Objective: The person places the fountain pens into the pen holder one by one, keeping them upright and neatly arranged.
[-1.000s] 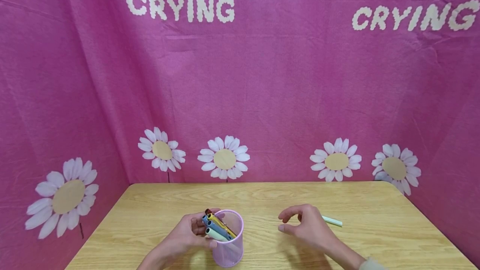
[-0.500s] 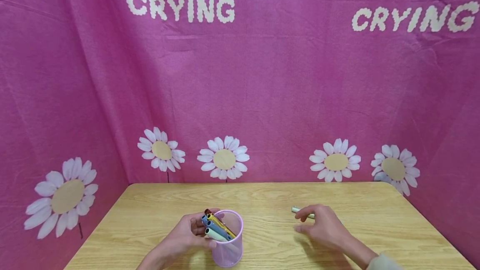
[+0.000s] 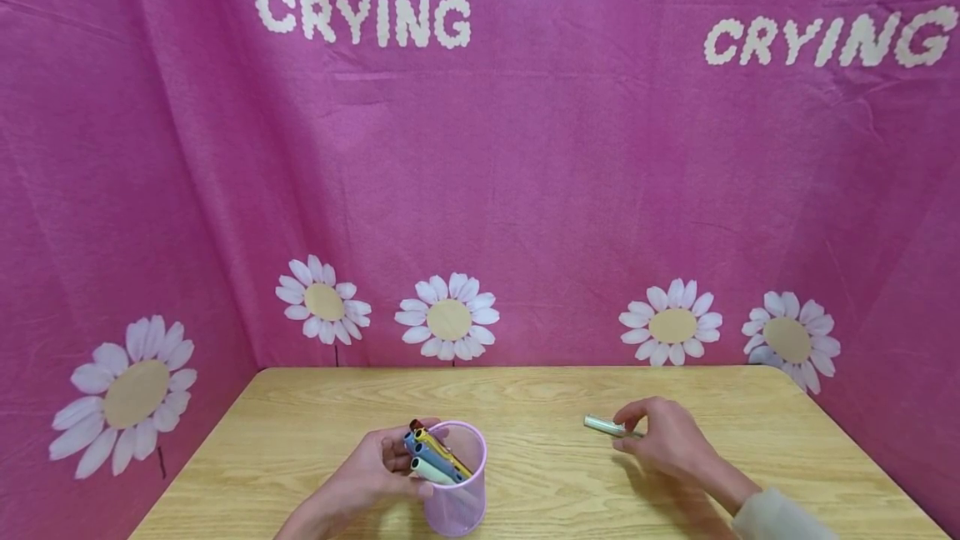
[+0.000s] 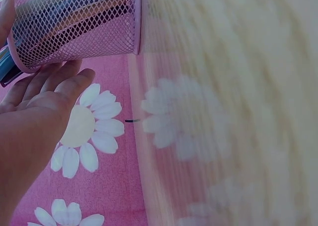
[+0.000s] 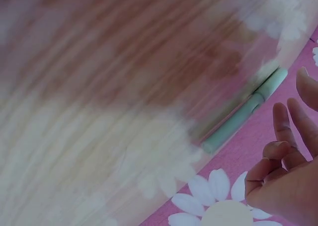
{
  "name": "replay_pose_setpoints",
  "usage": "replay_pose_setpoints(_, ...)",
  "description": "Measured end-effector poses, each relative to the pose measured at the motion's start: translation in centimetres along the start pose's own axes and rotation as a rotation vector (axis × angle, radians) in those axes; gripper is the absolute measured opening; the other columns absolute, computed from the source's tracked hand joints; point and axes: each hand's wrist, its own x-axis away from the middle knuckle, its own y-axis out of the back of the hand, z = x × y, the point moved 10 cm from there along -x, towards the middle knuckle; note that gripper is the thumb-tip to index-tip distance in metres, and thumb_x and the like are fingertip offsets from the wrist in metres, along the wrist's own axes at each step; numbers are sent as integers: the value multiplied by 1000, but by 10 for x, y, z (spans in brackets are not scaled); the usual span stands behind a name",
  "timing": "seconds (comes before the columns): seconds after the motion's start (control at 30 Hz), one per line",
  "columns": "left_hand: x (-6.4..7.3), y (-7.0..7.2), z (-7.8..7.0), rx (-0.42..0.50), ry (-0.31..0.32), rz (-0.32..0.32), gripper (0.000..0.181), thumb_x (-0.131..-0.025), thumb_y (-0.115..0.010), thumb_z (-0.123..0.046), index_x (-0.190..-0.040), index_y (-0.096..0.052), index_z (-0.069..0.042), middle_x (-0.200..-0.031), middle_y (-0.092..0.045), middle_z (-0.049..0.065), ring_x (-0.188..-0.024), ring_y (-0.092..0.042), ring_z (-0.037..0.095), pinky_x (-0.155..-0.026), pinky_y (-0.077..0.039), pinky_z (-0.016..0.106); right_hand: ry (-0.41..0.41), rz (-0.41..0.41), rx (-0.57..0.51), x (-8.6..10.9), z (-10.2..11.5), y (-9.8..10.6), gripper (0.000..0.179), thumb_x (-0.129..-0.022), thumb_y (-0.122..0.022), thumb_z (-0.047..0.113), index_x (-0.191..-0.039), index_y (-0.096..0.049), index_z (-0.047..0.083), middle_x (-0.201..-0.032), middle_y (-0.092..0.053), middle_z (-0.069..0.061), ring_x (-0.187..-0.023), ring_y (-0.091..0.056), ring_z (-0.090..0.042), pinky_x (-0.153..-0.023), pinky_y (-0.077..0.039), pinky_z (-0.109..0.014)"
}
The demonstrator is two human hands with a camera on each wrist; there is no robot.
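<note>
A pink mesh pen cup [image 3: 459,507] stands upright at the front of the table, holding several pens [image 3: 438,457] in yellow, blue, pale green and dark red that lean left. My left hand [image 3: 371,469] grips the cup from the left, thumb near its rim and fingers along the far side; the left wrist view shows those fingers [image 4: 64,82] against the mesh. To the right, a light green capped pen [image 5: 238,119] lies on the table. Over it is my right hand [image 3: 667,436], its thumb and index finger parted on either side in the head view. The right wrist view shows a gap between fingers and pen.
The wood-grain table [image 3: 337,407] has a glossy top with rounded far corners. A pink cloth [image 3: 525,190] printed with daisies and white lettering hangs behind it and along both sides.
My right hand has moved rightward and back along the light green pen, uncovering its left end. The left hand and the pen cup have stayed put.
</note>
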Motion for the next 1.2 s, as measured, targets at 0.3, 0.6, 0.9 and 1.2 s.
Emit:
replay_pose_setpoints(0.3,-1,-1,-2,-33,-26,6,74,-87,-83,1,-152,-47,9,-123,-72,16,-105,-65,21,-90,-56,29,-12,35,40,-11,-11,-1,29,-74,-94,16,-100,-82,11,-83,-68,7,-73,-55,-14,-70,-44,-39)
replay_pose_setpoints(0.6,0,-1,-2,-31,-18,-2,74,-87,-84,-1,-152,-48,9,-123,-72,15,-106,-66,22,-91,-56,30,-16,52,85,-17,-17,-6,26,-74,-96,17,-95,-82,14,-82,-69,8,-80,-62,-16,-73,-45,-42)
replay_pose_setpoints(0.9,-1,1,1,-6,19,-13,74,-88,-83,1,-152,-48,8,-128,-70,16,-105,-64,22,-90,-55,30,-23,67,49,-19,-22,-11,21,-74,-94,9,-89,-82,16,-81,-69,8,-79,-61,-15,-72,-47,-40)
replay_pose_setpoints(1.2,0,1,1,-3,16,-3,72,-89,-82,0,-152,-48,7,-127,-70,14,-105,-62,22,-90,-55,29,80,98,-35,-17,-18,-11,21,-72,-93,3,-87,-81,11,-81,-72,7,-80,-64,-17,-72,-50,-36)
